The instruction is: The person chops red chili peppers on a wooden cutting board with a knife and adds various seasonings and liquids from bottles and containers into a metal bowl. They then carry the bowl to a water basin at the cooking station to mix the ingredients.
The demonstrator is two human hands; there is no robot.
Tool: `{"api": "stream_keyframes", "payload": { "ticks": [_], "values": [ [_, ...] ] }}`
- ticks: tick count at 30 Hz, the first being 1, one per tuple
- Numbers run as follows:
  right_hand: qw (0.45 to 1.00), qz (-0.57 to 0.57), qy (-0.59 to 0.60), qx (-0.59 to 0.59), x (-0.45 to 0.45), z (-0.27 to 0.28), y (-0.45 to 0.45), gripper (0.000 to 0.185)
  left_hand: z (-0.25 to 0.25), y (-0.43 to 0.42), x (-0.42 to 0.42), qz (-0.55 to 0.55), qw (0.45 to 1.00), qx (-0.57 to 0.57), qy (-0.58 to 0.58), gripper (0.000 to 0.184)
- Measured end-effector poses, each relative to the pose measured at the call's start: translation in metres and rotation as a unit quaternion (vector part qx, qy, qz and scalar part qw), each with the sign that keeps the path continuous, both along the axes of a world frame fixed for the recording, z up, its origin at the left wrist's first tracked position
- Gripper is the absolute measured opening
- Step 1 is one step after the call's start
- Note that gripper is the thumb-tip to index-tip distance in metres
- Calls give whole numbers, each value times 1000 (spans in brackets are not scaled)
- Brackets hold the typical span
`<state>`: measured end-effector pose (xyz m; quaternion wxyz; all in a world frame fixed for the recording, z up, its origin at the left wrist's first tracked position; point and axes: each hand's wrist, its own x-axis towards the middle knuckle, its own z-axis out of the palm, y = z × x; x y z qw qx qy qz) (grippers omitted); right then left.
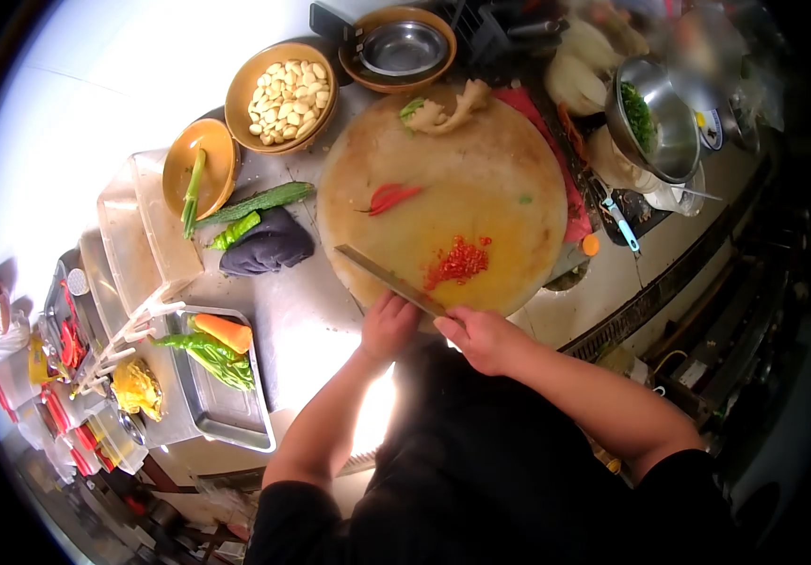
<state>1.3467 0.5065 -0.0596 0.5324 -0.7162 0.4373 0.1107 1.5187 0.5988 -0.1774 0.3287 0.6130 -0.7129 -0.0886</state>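
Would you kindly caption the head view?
Right hand gripping a knife, left hand close by, chopped red chili on the board.

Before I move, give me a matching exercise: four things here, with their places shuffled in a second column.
1. Knife
2. Pale cloves
3. Carrot
4. Chopped greens

A. In a steel bowl
B. In a brown bowl
C. In the right hand
D. In a metal tray

Pairs: 1-C, 2-B, 3-D, 4-A
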Motion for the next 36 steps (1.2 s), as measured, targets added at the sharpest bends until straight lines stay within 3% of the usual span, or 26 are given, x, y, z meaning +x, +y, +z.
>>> {"api": "stream_keyframes", "payload": {
  "ticks": [3, 11, 13, 14, 15, 16, 17, 19, 20, 22, 25, 28, 31, 36],
  "values": [
    [998, -13, -1, 67, -7, 3, -22, 54, 6, -7, -4, 2, 1000, 4, 7, 22],
    [994, -103, -24, 35, -66, 7, -62, 51, 13, -69, -44, -30, 998, 47, 27, 24],
    [999, -45, 11, -6, -70, 27, -70, 50, 45, -68, -51, -28, 997, -69, 11, 18],
    [999, -47, 9, -6, -69, 37, -76, 50, 70, -67, -51, -30, 997, -69, 9, 18],
    [998, 23, 56, -22, -66, 49, -85, 48, 100, -67, -47, -17, 994, -111, -16, 16],
    [990, 94, 103, -39, -62, 58, -93, 46, 115, -66, -43, -5, 987, -153, -41, 15],
    [990, 92, 99, -37, -58, 65, -101, 46, 117, -76, -34, -7, 987, -151, -44, 15],
    [958, 227, 162, -67, -48, 73, -120, 39, 116, -107, -12, -12, 988, -16, -154, 8],
    [959, 226, 160, -67, -44, 72, -126, 39, 114, -108, -6, -13, 987, -16, -156, 8],
    [939, 276, 196, -57, -37, 66, -140, 31, 103, -110, 3, -83, 943, 282, -155, 3],
    [937, 289, 167, -100, -49, 18, -155, 26, 96, -110, -6, -65, 945, 271, -171, 4],
    [936, 282, 164, -134, -39, 48, -159, 23, 100, -114, 2, -54, 948, 276, -149, 4],
    [937, 274, 195, -94, -40, 33, -162, 23, 93, -110, -9, -48, 952, 258, -157, 4],
    [934, 267, 204, -123, -36, 31, -168, 21, 94, -111, -6, -20, 953, 268, -140, 3]
  ]
}}
